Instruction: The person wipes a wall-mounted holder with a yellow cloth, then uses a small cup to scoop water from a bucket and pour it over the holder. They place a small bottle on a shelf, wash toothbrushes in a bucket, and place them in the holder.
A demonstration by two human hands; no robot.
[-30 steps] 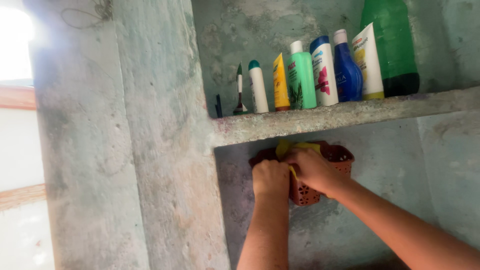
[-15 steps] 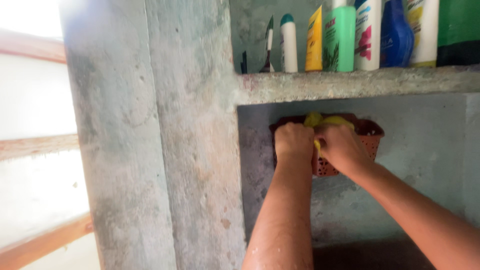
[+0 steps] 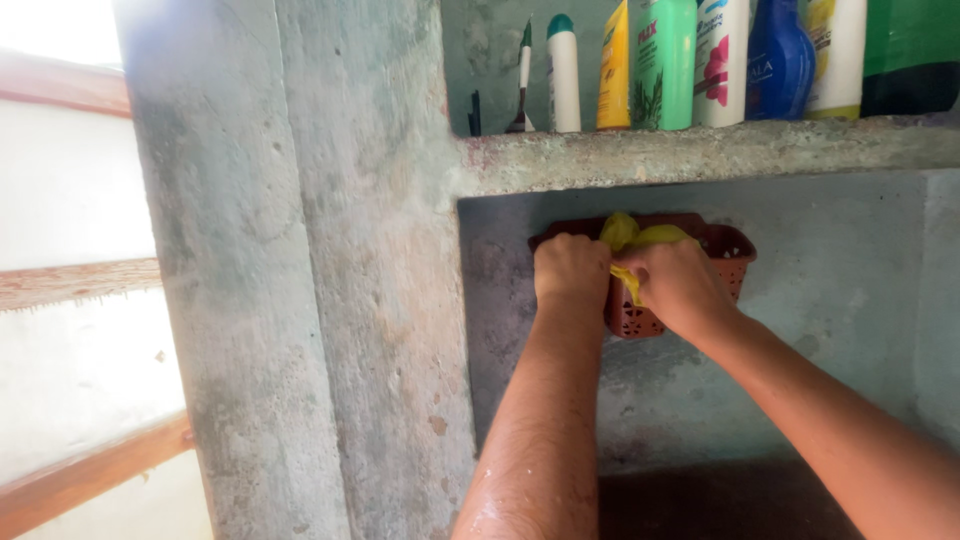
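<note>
A reddish-brown perforated plastic basket hangs on the grey wall under a concrete shelf. A crumpled yellow cloth pokes out of its top and hangs over its front. My left hand is closed in a fist on the left end of the cloth, at the basket's rim. My right hand grips the cloth's other part right beside it, in front of the basket. Both forearms reach up from below and look wet.
The concrete shelf just above the basket carries several upright bottles and a thin brush. A thick concrete pillar stands to the left, with wooden rails and bright light beyond it.
The view has dropped and closed in, so the shelf and bottles sit higher in the frame. Both hands stay clenched on the yellow cloth at the basket.
</note>
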